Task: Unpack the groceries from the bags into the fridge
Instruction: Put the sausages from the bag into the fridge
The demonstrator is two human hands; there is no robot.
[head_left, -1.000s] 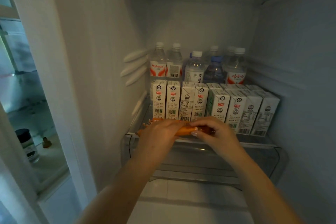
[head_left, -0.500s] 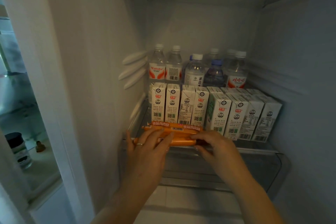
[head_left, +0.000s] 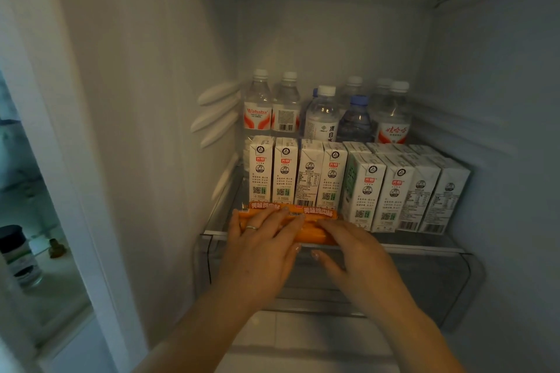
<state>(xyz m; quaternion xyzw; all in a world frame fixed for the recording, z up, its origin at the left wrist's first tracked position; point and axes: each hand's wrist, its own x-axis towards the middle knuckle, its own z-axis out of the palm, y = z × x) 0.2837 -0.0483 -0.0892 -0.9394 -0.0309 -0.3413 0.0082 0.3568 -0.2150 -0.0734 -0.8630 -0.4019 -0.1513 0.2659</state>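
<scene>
Sausages [head_left: 309,225] now lie on the shelf [head_left: 424,247]; left hand [head_left: 260,239] and right hand [head_left: 357,248] press them flat-fingered, nearly stowed.

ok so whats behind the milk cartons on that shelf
Behind the milk cartons stands a row of water bottles, most with white caps, one blue. Their lower halves are covered by the cartons.

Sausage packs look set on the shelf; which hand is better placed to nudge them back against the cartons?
Left, probably. The left hand lies flat across the sausage packs, fingers over their top; the right hand touches only their right end near the shelf edge.
</scene>
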